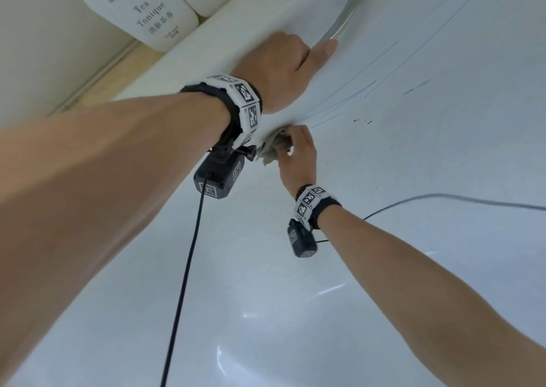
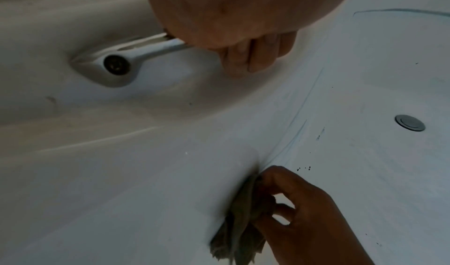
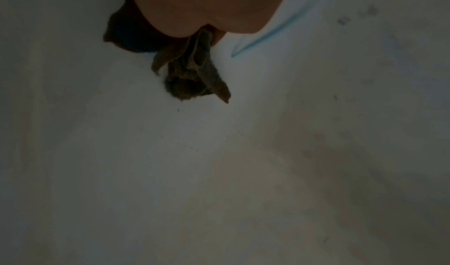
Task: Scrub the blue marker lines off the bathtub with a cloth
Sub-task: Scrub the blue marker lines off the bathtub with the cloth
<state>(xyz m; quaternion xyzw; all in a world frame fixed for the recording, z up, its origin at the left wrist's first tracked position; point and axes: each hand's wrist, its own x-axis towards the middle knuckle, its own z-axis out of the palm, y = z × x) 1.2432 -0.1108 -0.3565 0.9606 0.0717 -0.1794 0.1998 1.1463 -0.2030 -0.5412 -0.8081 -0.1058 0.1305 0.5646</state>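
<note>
Here the right hand [image 1: 297, 156] bunches a grey cloth [image 1: 270, 150] against the bathtub [image 1: 413, 165] wall beside blue lines [image 1: 348, 97], while the left hand [image 1: 277, 70] grips the chrome handle [image 1: 342, 23].

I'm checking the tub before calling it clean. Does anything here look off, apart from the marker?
Yes. A cluster of small dark specks sits on the white bathtub wall just right of the cloth that the right hand presses there, below the blue marker lines. What they are cannot be told.
</note>
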